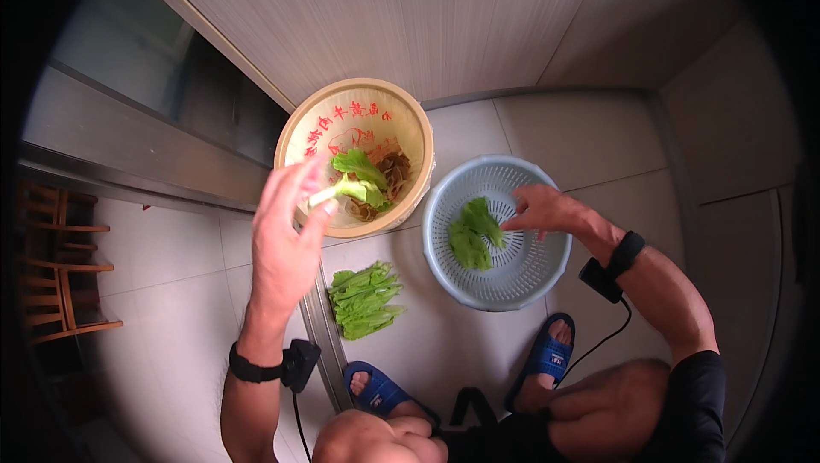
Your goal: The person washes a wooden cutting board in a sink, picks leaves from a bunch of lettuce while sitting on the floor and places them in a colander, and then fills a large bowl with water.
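Just beyond the left hand [286, 237], a tan bucket [356, 155] sits on the tiled floor [171, 292] with brown scraps in its bottom. The left hand is raised over the bucket's near rim, fingers pinched on the pale stalk of a leafy green [354, 183], whose leaves hang over the scraps inside. Below that hand, near the wrist, a small pile of greens [366, 299] lies on the floor. Off to the other side, the right hand [547, 211] reaches into a pale blue colander [497, 232], fingertips together, touching the leaves [475, 232] lying in it; whether they actually grip a leaf I cannot tell. Near the body, two blue sandals [547, 359] rest on the tiles.
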Demonstrator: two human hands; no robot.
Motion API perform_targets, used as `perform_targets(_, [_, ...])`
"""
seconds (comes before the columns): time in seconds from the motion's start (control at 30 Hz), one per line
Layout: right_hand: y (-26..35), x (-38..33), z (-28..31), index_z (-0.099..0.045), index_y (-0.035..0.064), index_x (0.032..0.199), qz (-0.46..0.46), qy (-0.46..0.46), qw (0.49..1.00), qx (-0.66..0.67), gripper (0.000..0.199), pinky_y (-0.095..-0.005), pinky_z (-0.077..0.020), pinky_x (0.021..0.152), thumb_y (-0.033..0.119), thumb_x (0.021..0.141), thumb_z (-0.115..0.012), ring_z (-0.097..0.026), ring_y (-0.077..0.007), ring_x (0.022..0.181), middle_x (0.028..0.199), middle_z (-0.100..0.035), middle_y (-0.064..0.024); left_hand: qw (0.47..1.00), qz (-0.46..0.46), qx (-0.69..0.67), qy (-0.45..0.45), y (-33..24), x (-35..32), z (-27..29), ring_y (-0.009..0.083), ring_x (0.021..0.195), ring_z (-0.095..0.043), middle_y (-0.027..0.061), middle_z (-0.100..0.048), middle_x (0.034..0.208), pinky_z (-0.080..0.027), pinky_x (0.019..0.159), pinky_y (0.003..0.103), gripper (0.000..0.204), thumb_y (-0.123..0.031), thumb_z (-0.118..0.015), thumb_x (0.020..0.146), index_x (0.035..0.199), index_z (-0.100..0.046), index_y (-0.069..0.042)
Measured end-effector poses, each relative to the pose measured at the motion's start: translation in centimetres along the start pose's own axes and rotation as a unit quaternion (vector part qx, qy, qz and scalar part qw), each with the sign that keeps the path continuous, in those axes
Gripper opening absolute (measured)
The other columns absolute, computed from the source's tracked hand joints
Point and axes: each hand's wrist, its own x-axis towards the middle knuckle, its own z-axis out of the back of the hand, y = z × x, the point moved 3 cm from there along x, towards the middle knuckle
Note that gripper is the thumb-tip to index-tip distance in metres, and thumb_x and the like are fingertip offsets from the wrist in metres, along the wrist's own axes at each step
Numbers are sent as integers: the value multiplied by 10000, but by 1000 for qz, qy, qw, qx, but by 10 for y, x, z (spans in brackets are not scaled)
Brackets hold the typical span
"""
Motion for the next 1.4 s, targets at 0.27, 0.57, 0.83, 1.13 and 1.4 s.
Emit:
perform_targets(0.27, [-30,13,21,-738,-29,963,-12,-55,998,17,279,-305,-558,498,241,898,-720,-712,-156,661,801,-733,-115,998,-16,13,-57,17,-26,25,193,1065,-678,127,-714,1142,-510,959,306,245,35,-643,944,1187,-680,29])
perform_targets(0.57, [-50,24,20,-736,7,902,-64,-27,997,-23,221,-287,-546,512,224,901,-694,-695,-135,601,720,-726,-78,974,204,-53,86,104,-109,19,145,917,-713,90,-757,966,-543,859,283,162,-62,-645,991,1103,-718,31])
perform_targets(0.83, [-37,31,-1,-732,-40,857,-27,15,999,-12,181,-300,-550,519,139,871,-714,-681,-156,560,671,-709,-109,957,260,-59,117,185,-152,-1,146,884,-700,106,-753,992,-551,806,293,185,-106,-701,966,1110,-713,10])
perform_targets(1.13, [16,29,-30,-753,-35,954,-13,71,996,-57,203,-302,-552,566,156,917,-697,-678,-149,602,709,-713,-102,987,29,106,118,166,-154,-58,274,886,-605,87,-612,870,-527,789,419,130,-88,-783,837,867,-671,-29])
perform_targets(1.4, [32,26,-45,-758,-14,977,3,95,991,-93,228,-310,-557,613,194,948,-667,-687,-156,630,718,-714,-91,904,-143,295,275,152,-199,-128,243,943,-568,78,-587,954,-484,886,355,246,-145,-622,838,1047,-651,-18])
